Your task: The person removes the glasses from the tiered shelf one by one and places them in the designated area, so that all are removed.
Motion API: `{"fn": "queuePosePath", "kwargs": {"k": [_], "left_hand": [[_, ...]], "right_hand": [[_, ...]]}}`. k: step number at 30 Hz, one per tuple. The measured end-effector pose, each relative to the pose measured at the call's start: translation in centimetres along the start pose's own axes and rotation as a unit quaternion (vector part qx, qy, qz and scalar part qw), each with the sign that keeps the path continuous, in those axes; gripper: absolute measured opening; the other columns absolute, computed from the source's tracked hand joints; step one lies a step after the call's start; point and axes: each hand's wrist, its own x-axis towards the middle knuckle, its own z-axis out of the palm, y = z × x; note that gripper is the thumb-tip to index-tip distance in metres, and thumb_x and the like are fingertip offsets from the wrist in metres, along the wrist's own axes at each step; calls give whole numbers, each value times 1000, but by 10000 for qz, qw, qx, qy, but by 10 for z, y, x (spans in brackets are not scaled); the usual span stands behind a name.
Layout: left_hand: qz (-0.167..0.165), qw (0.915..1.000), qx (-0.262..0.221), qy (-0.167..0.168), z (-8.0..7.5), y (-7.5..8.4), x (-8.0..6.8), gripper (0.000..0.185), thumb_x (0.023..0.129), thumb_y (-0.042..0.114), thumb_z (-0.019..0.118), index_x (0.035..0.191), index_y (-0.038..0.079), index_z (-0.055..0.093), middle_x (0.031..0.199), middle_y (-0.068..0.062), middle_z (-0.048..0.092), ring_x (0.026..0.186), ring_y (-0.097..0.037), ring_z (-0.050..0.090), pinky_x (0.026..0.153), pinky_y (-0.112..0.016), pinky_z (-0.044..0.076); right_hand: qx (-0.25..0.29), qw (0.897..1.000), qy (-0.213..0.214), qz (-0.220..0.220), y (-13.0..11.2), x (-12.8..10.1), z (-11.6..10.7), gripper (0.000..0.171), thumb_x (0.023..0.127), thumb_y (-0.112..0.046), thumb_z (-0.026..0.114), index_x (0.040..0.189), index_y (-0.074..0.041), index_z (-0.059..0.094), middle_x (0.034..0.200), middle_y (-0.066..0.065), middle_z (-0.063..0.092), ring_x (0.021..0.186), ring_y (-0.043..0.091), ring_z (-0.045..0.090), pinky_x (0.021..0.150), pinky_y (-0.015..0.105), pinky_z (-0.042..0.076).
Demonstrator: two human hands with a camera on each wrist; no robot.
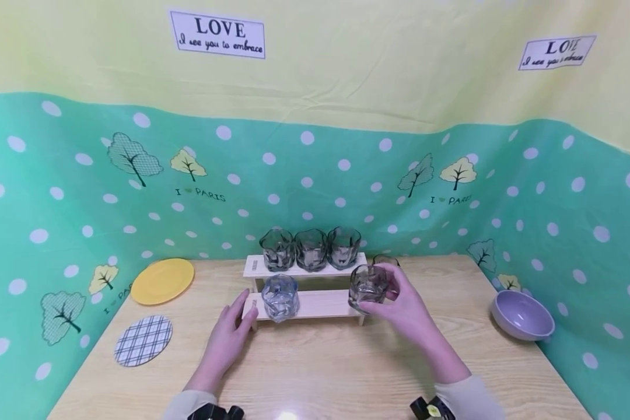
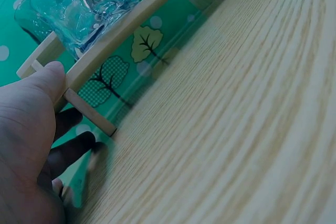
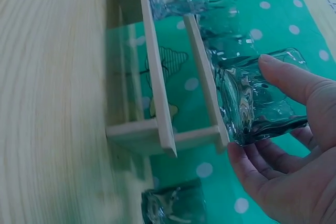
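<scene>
My right hand (image 1: 406,306) grips a smoky grey glass (image 1: 366,286) by its sides, over the right end of the two-tier wooden rack (image 1: 322,303). In the right wrist view, the thumb and fingers lie on opposite sides of this glass (image 3: 254,98). My left hand (image 1: 228,335) touches the rack's left end, with the thumb (image 2: 50,77) at the front corner and the other fingers loosely bent outside the leg. A clear bluish glass (image 1: 280,297) stands on the lower tier, near the left hand. Three grey glasses (image 1: 311,249) line the upper tier.
Another glass (image 1: 385,260) stands right of the rack, partly behind the right hand. A yellow plate (image 1: 163,281) and a checked round mat (image 1: 144,340) lie at the left. A purple bowl (image 1: 522,315) sits at the right edge. Printed cloth (image 1: 304,175) hangs behind the table.
</scene>
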Motion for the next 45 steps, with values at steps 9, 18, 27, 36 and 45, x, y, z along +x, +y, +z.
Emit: {"fn": "queuePosePath", "kwargs": {"k": [9, 18, 27, 36, 45], "left_hand": [[33, 10000, -10, 85, -1, -1, 3, 68, 116, 49, 55, 173, 15, 38, 171, -22, 42, 161, -60, 14, 132, -73, 14], [57, 10000, -5, 39, 0, 0, 3, 70, 116, 51, 53, 174, 16, 37, 172, -19, 42, 162, -58, 13, 134, -69, 11], [-44, 10000, -5, 24, -1, 3, 3, 70, 116, 52, 53, 174, 17, 36, 174, -18, 39, 162, -59, 12, 131, -73, 14], [-12, 10000, -72, 44, 4, 2, 0, 71, 116, 51, 54, 174, 14, 37, 174, -15, 41, 162, -60, 12, 132, -73, 12], [-10, 10000, -29, 66, 3, 2, 1, 71, 116, 52, 53, 174, 15, 37, 173, -15, 41, 162, -58, 13, 133, -70, 12]], "right_hand": [[-59, 9998, 194, 66, 0, 1, -25, 93, 84, -27, 100, 160, -16, 47, 153, 19, 59, 141, 40, 56, 123, 58, 46], [-106, 9984, 456, 327, 7, 5, -52, 105, 84, -38, 100, 168, -21, 38, 158, 22, 53, 143, 50, 53, 122, 62, 46], [-309, 9953, 803, 434, 16, 13, -72, 113, 86, -42, 98, 173, -19, 30, 158, 24, 53, 145, 51, 50, 123, 63, 44], [-442, 9935, 880, 571, 35, 23, -94, 120, 86, -46, 97, 177, -22, 23, 160, 27, 49, 147, 53, 49, 119, 64, 48], [-569, 9922, 898, 656, 50, 29, -106, 121, 87, -46, 96, 177, -19, 20, 162, 31, 46, 145, 55, 50, 116, 69, 48]]}}
